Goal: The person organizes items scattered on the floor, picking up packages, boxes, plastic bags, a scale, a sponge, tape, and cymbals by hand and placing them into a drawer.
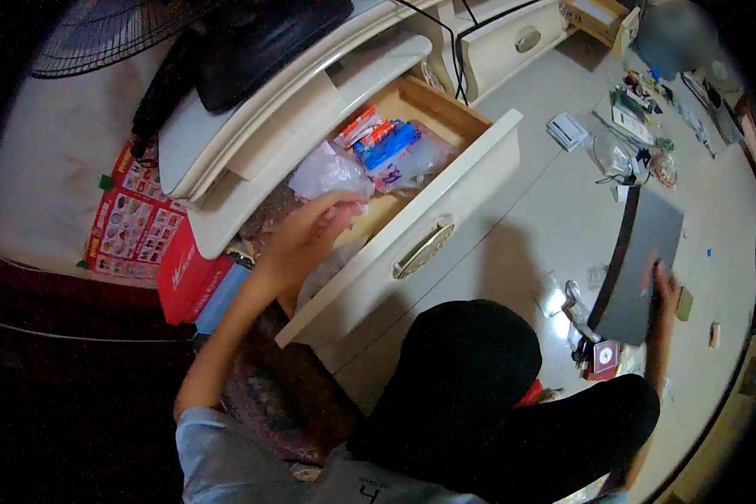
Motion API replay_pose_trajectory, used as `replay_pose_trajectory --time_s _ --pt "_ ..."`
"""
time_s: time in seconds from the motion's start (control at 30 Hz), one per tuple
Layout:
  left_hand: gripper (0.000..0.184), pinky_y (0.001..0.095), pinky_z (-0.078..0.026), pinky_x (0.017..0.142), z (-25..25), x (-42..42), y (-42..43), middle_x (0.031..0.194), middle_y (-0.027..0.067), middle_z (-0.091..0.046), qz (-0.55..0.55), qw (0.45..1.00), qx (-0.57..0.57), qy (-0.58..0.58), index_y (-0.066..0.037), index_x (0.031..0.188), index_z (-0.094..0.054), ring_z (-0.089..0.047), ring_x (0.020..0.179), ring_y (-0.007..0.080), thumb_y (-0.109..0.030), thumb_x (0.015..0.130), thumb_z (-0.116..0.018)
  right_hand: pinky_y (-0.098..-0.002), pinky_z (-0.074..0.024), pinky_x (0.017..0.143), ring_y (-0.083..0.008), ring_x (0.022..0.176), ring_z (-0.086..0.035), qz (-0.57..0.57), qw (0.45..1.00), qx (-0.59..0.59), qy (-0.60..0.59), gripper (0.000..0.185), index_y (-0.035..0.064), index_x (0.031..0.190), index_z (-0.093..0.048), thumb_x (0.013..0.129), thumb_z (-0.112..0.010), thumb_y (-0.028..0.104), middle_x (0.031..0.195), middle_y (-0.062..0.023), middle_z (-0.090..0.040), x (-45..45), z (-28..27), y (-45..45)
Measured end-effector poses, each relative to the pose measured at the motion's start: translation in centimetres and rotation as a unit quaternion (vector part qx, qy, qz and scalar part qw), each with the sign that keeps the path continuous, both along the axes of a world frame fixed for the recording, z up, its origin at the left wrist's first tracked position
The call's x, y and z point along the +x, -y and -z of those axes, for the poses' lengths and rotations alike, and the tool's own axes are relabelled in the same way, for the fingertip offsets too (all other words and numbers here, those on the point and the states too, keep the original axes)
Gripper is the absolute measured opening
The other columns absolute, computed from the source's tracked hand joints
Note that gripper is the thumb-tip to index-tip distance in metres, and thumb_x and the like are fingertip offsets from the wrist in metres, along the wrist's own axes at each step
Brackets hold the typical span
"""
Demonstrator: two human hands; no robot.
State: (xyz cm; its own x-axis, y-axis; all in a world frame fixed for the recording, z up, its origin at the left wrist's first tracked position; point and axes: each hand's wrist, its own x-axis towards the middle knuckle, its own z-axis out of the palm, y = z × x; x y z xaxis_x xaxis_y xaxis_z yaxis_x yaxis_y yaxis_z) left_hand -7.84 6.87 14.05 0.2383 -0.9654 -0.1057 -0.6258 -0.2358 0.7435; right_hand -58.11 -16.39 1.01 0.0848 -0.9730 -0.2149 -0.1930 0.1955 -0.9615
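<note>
Over the pulled-out drawer (464, 191), my left hand (332, 220) has its fingers loosely bent and apart, beside a white plastic bag (332, 170). Nothing shows in its grasp. Blue and orange packets (386, 144) and more clear plastic lie deeper in the drawer. On the right, my right hand (665, 290) grips the edge of a dark grey flat case (643, 252), which is tilted above the floor. Part of that hand is hidden by the case's edge.
The white cabinet (269, 126) carries a black object; a fan (101, 38) stands at upper left. Below are a red bag (189, 273) and a patterned sheet (134, 220). On the tiled floor lie a white booklet (568, 132), a red box (605, 359) and scattered small items.
</note>
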Motion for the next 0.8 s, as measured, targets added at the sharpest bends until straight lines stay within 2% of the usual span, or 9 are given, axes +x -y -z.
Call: replay_pose_trajectory --time_s 0.1,0.2,0.33,0.4,0.43,0.47,0.53,0.63,0.8 --pt "0.029 0.0327 -0.046 0.087 1.8 -0.6 5.0 0.108 0.0120 -0.059 -0.005 0.986 -0.040 -0.163 -0.007 0.119 -0.056 -0.058 0.103 0.0194 -0.017 0.091 -0.055 -0.0291 -0.0443 0.085 -0.0160 0.094 -0.058 -0.092 0.995 -0.026 0.038 0.053 0.0009 0.118 -0.056 0.087 -0.060 0.045 0.102 -0.0087 -0.061 6.6 -10.7 4.8" --pt "0.036 0.0400 -0.044 0.091 3.6 0.0 10.4 0.113 0.0164 -0.056 0.045 0.949 -0.182 0.255 -0.006 0.120 -0.054 -0.055 0.106 0.0313 -0.020 0.087 -0.058 -0.0274 -0.0433 0.090 -0.0178 0.103 -0.057 -0.169 0.982 -0.086 -0.010 0.066 0.0033 0.132 -0.047 0.086 -0.056 0.051 0.120 -0.0108 -0.056 16.5 -17.7 5.9" --pt "0.042 0.0472 -0.041 0.093 10.5 4.0 16.4 0.118 0.0208 -0.053 -0.010 0.890 -0.273 0.365 -0.004 0.118 -0.054 -0.052 0.107 0.0396 -0.024 0.081 -0.061 -0.0270 -0.0470 0.087 -0.0184 0.103 -0.058 -0.391 0.917 -0.058 -0.057 0.078 0.0022 0.133 -0.044 0.077 -0.069 0.050 0.121 -0.0142 -0.056 27.2 -18.7 8.1" --pt "0.042 0.0482 -0.041 0.093 12.1 5.0 17.7 0.115 0.0210 -0.054 -0.022 0.847 -0.331 0.416 -0.004 0.115 -0.056 -0.052 0.106 0.0394 -0.026 0.079 -0.062 -0.0296 -0.0485 0.081 -0.0163 0.097 -0.060 -0.380 0.924 -0.026 -0.032 0.056 -0.0001 0.113 -0.062 0.081 -0.067 0.046 0.104 -0.0111 -0.065 31.8 -17.2 7.6" --pt "0.042 0.0487 -0.041 0.093 13.6 6.3 18.1 0.120 0.0198 -0.054 0.033 0.910 -0.184 0.371 -0.005 0.112 -0.059 -0.052 0.107 0.0378 -0.028 0.078 -0.062 -0.0285 -0.0504 0.076 -0.0167 0.091 -0.062 -0.448 0.892 -0.008 -0.059 0.068 -0.0014 0.121 -0.053 0.078 -0.070 0.048 0.108 -0.0130 -0.063 33.7 -16.1 8.7" --pt "0.042 0.0485 -0.041 0.094 14.3 6.6 18.0 0.119 0.0193 -0.054 0.072 0.923 -0.154 0.345 -0.005 0.112 -0.060 -0.053 0.107 0.0373 -0.029 0.078 -0.062 -0.0275 -0.0524 0.071 -0.0171 0.084 -0.063 -0.513 0.854 0.010 -0.087 0.081 -0.0027 0.129 -0.045 0.074 -0.073 0.050 0.111 -0.0150 -0.061 35.4 -15.1 10.1" --pt "0.042 0.0481 -0.041 0.094 15.7 5.9 17.1 0.119 0.0182 -0.055 0.152 0.942 -0.090 0.286 -0.006 0.111 -0.061 -0.053 0.107 0.0365 -0.033 0.079 -0.060 -0.0279 -0.0523 0.067 -0.0160 0.077 -0.063 -0.521 0.841 0.010 -0.145 0.075 -0.0029 0.123 -0.051 0.075 -0.072 0.050 0.103 -0.0134 -0.063 38.5 -12.5 11.5" --pt "0.043 0.0467 -0.041 0.094 11.6 3.9 16.1 0.119 0.0169 -0.056 0.115 0.937 0.082 0.320 -0.008 0.112 -0.061 -0.053 0.108 0.0348 -0.040 0.084 -0.052 -0.0332 -0.0523 0.065 -0.0188 0.069 -0.064 -0.539 0.813 -0.025 -0.216 0.053 0.0006 0.102 -0.063 0.077 -0.071 0.047 0.087 -0.0103 -0.067 42.1 -8.3 13.8" --pt "0.043 0.0455 -0.038 0.099 12.1 6.1 14.2 0.124 0.0169 -0.054 0.163 0.926 0.098 0.325 -0.010 0.114 -0.061 -0.049 0.116 0.0339 -0.042 0.087 -0.050 -0.0349 -0.0520 0.066 -0.0209 0.068 -0.064 -0.539 0.816 0.067 -0.196 0.049 0.0024 0.096 -0.068 0.074 -0.072 0.046 0.082 -0.0098 -0.068 44.5 -7.5 13.4"
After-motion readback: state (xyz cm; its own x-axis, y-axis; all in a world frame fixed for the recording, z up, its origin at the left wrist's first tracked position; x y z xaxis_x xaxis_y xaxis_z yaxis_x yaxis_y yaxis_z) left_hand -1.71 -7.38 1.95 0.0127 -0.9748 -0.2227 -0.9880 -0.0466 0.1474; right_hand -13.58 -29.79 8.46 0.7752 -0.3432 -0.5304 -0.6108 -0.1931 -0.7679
